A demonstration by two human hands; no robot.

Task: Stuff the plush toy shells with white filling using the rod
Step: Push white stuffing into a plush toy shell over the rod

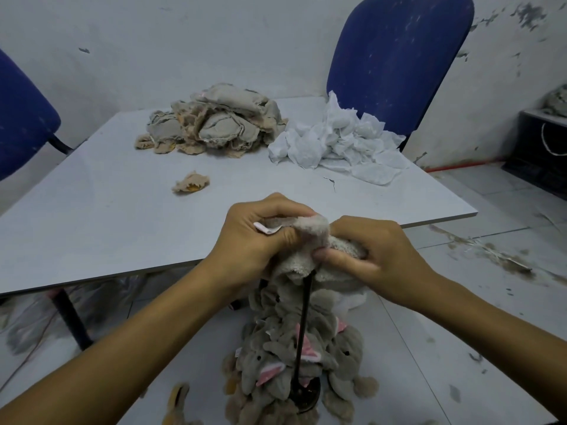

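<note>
Two hands on one plush shell (302, 240): we have our left hand (254, 237) clamped on its upper edge by the pink-and-white tag, and our right hand (374, 256) pinching the lower fold. It sits in the air, just in front of the tabletop (101, 216) edge, on the tip of the black rod (305, 326), which stands upright on a round base on the floor.

Risks, as we judge them:
- Hard push down: rod tip could punch through the fabric or a seam.
- Off-axis pull: base could tip, since it sits in a heap of finished toys (294, 363).
- No filling seen in either hand.

Counts: one rod; one shell in hand; one small loose scrap (190, 182) on the tabletop; one pile of empty shells (214, 121), too tangled to count; one pile of white filling (337, 142); two blue chairs (399, 53).
</note>
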